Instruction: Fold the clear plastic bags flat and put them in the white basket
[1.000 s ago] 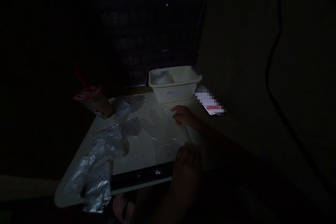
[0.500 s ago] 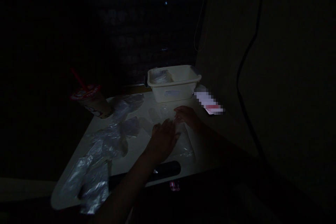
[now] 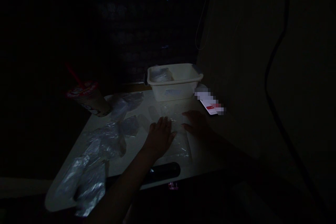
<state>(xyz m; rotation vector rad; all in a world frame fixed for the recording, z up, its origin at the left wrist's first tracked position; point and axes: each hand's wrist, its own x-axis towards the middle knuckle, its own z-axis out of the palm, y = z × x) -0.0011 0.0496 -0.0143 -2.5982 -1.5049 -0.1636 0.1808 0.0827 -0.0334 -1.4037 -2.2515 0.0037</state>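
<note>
A clear plastic bag (image 3: 178,145) lies flat on the pale table (image 3: 131,157) in dim light. My left hand (image 3: 160,136) rests palm down on its left part, fingers spread a little. At the bag's right edge is my right hand (image 3: 195,124), its thumb and fingers apart, with nothing seen between them. More crumpled clear plastic (image 3: 110,143) lies to the left of my left hand, running down to the table's near left corner.
Behind the hands stands a white bin (image 3: 173,91) with wrapped plastic inside. A lidded cup (image 3: 91,101) with a red straw is at the left. A phone-like object (image 3: 210,103), partly pixelated, lies at the right. A dark handle-shaped slot (image 3: 165,170) is near the front edge.
My right hand has moved right, away from my left hand, and its fingers have spread. My left hand has shifted slightly left and lies flatter on the bag. The view has shifted slightly.
</note>
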